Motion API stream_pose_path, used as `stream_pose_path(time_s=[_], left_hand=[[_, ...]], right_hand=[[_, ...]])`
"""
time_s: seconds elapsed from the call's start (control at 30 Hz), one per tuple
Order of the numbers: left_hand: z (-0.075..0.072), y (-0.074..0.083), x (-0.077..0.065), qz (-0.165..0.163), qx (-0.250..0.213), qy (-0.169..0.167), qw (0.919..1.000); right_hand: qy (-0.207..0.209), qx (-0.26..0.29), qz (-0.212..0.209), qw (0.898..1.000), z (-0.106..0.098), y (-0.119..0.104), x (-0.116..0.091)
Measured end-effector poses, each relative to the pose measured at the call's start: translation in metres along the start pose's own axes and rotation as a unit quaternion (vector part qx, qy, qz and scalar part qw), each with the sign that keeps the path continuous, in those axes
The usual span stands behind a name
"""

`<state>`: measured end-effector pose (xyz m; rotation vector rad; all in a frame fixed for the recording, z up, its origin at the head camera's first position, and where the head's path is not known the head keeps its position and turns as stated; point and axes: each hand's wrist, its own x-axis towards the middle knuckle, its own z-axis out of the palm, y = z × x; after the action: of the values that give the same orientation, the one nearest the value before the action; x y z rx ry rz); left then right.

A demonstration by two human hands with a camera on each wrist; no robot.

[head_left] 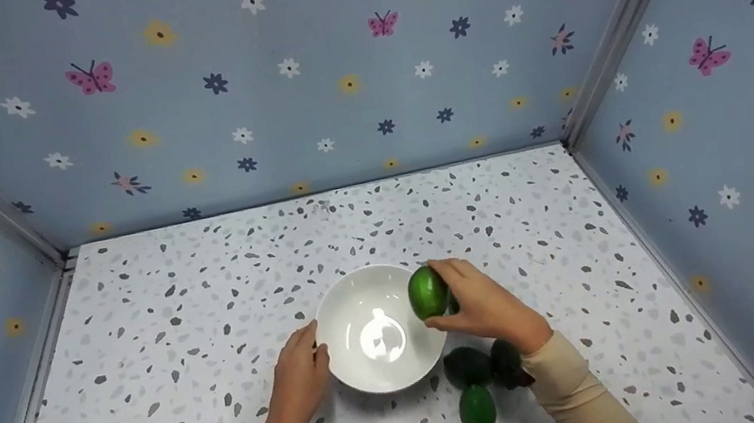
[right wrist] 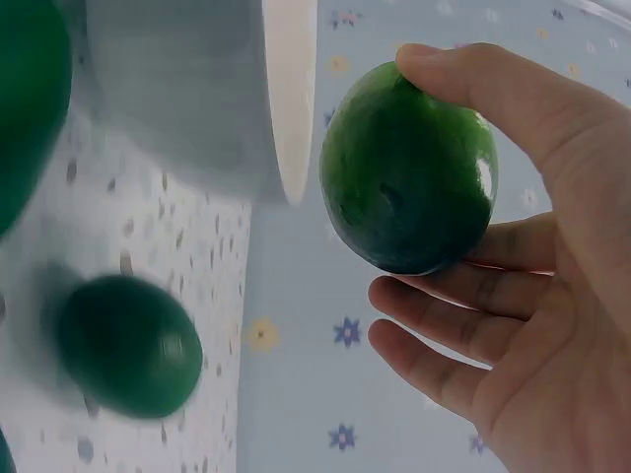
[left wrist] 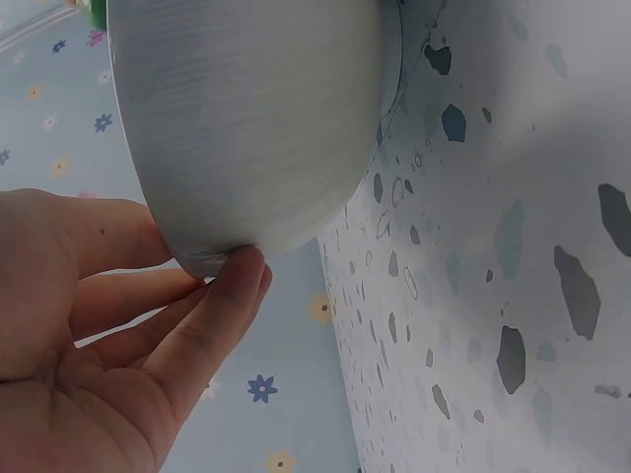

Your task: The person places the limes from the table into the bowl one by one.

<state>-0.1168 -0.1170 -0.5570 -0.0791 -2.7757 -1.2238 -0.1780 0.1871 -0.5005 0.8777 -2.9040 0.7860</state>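
Nearest, on the speckled table (head_left: pixel 193 293) right of the bowl, a bright green fruit (head_left: pixel 477 411); just beyond, one dark fruit (head_left: pixel 468 366) and, to the right, a second dark fruit (head_left: pixel 507 361). Farther in, with the left hand (head_left: pixel 299 375), pinches the left side of the white bowl (head_left: pixel 353 298), thumb against the outer wall, fingers part-bent. At the rim's far right, with the right hand (head_left: pixel 487 307), grips the held fruit (head_left: pixel 428 293) between thumb and fingers, the last fingers loosely bent off it, above the rim and apart from it. Best, probably, to keep the right sleeve (head_left: pixel 576 392) off the nearer fruits, brace the bowl without tilting, and keep a sure hold on so slick-looking a skin. Cut off at the near edge: both forearms. Hard to make out: the second dark fruit, partly under the right wrist; the left fingertips, partly behind the bowl's edge; another green fruit (right wrist: pixel 128 345), mostly hidden by the right hand from above, plainer in the right wrist view.
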Motion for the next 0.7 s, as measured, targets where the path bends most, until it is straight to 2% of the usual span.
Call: stream_pose_path(time_s=[0.13,0.33,0.53,0.7], left_hand=[[-0.001,-0.001,0.000,-0.005,0.002,-0.004,1.0000],[-0.001,-0.002,-0.001,0.008,0.005,0.005,0.9999],[0.001,-0.003,-0.002,0.037,0.015,0.017,0.9991],[0.000,-0.002,0.000,0.024,0.015,0.011,0.9995]], right_hand=[[-0.025,-0.021,-0.035,0.999,0.018,-0.016,0.013],[-0.073,-0.075,-0.062,0.993,0.048,-0.033,0.030],[-0.102,-0.167,-0.070,0.978,0.071,-0.038,0.038],[-0.123,-0.231,-0.057,0.963,0.078,-0.040,0.040]])
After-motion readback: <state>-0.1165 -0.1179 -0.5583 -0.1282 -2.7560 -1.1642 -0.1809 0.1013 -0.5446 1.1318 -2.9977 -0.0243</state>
